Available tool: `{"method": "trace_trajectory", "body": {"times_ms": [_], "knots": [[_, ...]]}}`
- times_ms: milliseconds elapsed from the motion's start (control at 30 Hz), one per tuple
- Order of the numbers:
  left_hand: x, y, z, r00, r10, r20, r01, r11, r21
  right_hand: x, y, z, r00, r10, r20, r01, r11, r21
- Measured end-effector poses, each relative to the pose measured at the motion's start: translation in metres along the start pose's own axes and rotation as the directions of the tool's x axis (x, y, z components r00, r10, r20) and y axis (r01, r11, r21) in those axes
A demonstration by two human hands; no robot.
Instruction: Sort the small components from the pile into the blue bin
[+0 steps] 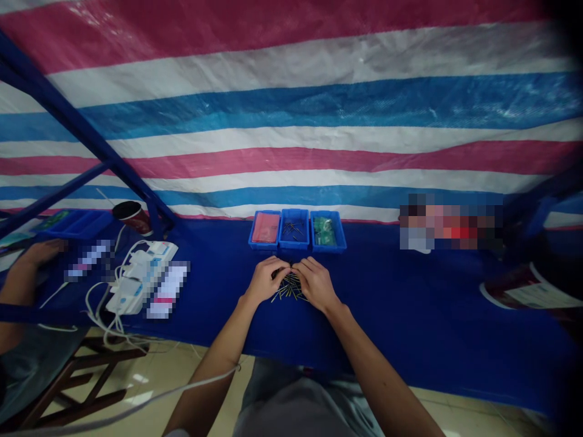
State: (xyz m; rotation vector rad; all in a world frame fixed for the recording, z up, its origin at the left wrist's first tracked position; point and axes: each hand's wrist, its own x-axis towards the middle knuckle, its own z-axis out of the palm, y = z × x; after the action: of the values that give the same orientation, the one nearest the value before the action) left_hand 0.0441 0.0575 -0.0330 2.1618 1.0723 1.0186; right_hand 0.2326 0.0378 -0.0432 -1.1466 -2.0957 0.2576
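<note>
A person's left hand (pixel 268 280) and right hand (pixel 316 284) curve together, fingertips (pixel 286 268) meeting just above a loose pile of thin metal pins (pixel 289 290) on a blue cloth (pixel 410 309); whether they grip any pin cannot be told. Beyond stand 3 blue plastic trays (pixel 294 247), holding a red packet (pixel 265 228), dark pins (pixel 294 229) and green circuit boards (pixel 324 231), before a striped tarpaulin (pixel 291 109).

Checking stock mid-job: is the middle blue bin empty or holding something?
Holding something: the middle blue bin has thin dark pins lying inside it, visible from above.
</note>
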Motion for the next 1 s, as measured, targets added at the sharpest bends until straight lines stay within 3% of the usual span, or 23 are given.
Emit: {"method": "trace_trajectory", "body": {"times_ms": [667, 800, 1000], "knots": [[0.0005, -0.0002, 0.0012, 0.999, 0.009, -0.049, -0.012, 0.998, -0.066, 0.0009, -0.0009, 0.0025, 0.987, 0.159, -0.005, -0.157, 0.982, 0.109], [0.0002, 0.0002, 0.0007, 0.999, 0.010, -0.042, -0.013, 0.998, -0.069, -0.0010, 0.0018, 0.0027, 0.985, 0.171, 0.019, -0.172, 0.976, 0.132], [0.0006, 0.0024, -0.0002, 1.000, 0.009, -0.028, -0.010, 0.998, -0.060, -0.0042, 0.0040, 0.0034, 0.987, 0.156, -0.041, -0.149, 0.979, 0.137]]}}
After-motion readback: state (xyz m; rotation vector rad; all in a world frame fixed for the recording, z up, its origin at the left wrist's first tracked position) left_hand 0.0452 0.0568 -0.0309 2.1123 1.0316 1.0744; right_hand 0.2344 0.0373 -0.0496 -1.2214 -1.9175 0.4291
